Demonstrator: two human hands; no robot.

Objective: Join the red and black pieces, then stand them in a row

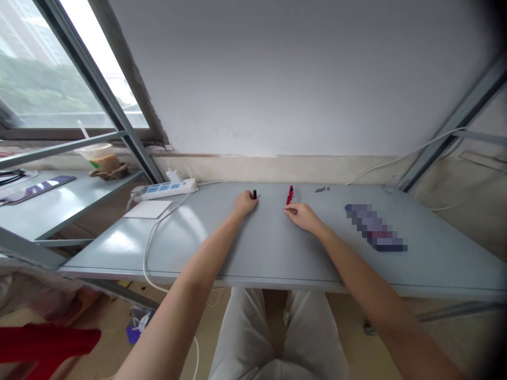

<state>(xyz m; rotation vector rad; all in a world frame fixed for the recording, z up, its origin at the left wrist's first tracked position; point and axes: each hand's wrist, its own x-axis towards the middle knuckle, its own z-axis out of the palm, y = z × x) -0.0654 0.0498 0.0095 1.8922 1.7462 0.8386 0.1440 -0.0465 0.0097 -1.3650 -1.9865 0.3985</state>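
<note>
Over the far middle of the desk, my left hand is closed around a small black cylinder, whose dark end stands up past my fingers. Its lower part is hidden by the hand. To the right, my right hand has its thumb and fingers pinched together; whatever is between them is too small to make out. Just beyond those fingertips lies a slim red object, like a pen or marker, and I cannot tell whether the fingers touch it. Several tiny dark pieces lie in a row farther right.
On the grey desk, a white power strip and a flat white box are at the left. A white cable hangs over the front edge. A pixelated dark object lies at the right. A drink cup stands on the side shelf.
</note>
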